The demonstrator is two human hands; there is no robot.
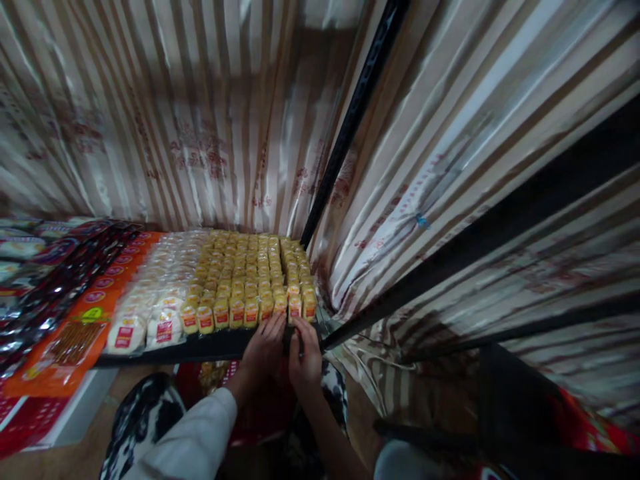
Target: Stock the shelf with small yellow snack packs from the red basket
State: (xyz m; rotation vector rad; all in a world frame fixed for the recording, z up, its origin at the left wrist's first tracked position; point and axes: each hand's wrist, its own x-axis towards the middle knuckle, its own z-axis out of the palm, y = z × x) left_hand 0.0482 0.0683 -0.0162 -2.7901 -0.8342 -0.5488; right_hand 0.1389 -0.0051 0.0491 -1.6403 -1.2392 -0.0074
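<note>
My left hand (266, 343) reaches to the front of the shelf, its fingers stretched out against the lower front of the small yellow wrapped snack packs (237, 312). Close beside it on the right, my right hand (307, 353) has its fingers extended to the front packs and its thumb apart, pointing up. One orange-tinted pack (295, 305) stands just above the right fingertips, with a dark gap to its left. The packs form tight rows running back, with red labels on the front ones. Neither hand visibly grasps a pack.
White round packs (165, 325) sit left of the yellow rows, then orange bags (75, 343) and dark shiny packets (65, 273). The black shelf edge (200, 350) runs along the front. Black metal posts (345, 133) and striped curtains (210, 120) enclose the back and right.
</note>
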